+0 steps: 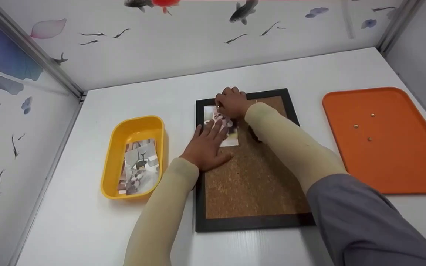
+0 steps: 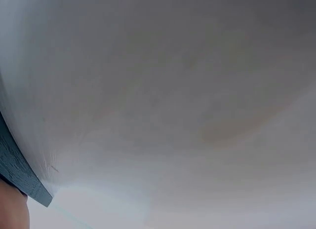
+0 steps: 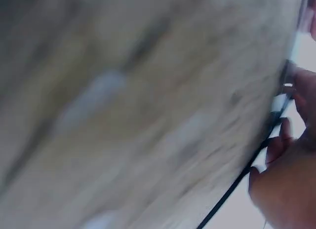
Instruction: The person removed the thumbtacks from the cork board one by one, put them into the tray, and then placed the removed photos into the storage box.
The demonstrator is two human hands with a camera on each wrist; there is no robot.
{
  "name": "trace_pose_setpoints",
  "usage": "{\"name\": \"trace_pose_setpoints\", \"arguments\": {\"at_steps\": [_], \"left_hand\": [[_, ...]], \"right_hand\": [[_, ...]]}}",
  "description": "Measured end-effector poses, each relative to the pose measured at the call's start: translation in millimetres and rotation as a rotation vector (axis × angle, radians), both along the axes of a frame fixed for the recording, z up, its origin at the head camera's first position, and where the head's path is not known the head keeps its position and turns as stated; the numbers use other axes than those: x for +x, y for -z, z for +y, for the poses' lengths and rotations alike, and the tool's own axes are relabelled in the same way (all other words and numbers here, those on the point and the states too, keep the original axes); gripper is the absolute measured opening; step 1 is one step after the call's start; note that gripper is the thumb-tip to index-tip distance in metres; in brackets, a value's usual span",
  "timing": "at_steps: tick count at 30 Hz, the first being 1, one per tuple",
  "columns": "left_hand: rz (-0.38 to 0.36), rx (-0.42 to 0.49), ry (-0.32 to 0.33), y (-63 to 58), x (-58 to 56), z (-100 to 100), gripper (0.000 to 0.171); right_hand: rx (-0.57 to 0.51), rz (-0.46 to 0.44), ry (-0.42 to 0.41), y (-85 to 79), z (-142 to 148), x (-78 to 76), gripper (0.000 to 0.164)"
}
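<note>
A framed corkboard (image 1: 253,184) lies on the white table, with a photo (image 1: 231,139) at its upper left. My left hand (image 1: 206,147) rests flat on the photo's lower left and the cork, fingers spread. At the photo's top edge, my right hand (image 1: 234,103) has curled fingers and pinches a small shiny pin (image 1: 219,106), mostly hidden by the fingertips. Part of the left hand (image 2: 12,207) shows beside the dark frame (image 2: 22,170) in the left wrist view. The right wrist view is blurred; the right hand (image 3: 289,160) appears at its right edge.
Left of the board stands a yellow basket (image 1: 106,177) holding several photos (image 1: 142,168). An orange tray (image 1: 394,162) with three small gold pins (image 1: 356,126) lies to the right. Printed wall panels (image 1: 198,48) border the table at the back and sides.
</note>
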State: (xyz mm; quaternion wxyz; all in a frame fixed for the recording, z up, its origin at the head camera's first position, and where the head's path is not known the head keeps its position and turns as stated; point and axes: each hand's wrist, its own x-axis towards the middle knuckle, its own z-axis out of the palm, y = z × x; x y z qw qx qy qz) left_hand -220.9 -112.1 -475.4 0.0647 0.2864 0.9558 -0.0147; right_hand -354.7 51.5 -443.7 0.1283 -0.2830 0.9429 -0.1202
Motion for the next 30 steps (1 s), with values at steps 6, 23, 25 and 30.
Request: {"name": "trace_pose_setpoints", "arguments": {"at_steps": [6,23,25,30], "left_hand": [[-0.002,-0.005,-0.004,0.4,-0.4,-1,0.091],[-0.006,-0.030,-0.010,-3.2,0.3,1,0.090],[-0.006,-0.036,-0.007,-2.7,0.1,2,0.090],[-0.007,-0.043,-0.003,-2.1,-0.6,2,0.089]], "right_hand": [[0.004,-0.041,0.014,-4.6,-4,-2.9,0.018],[-0.123,-0.006,0.049,4.1,1,1.0,0.014],[-0.132,-0.006,0.052,4.5,3,1.2,0.014],[-0.153,0.003,0.055,7.1,4,-0.1,0.013]]}}
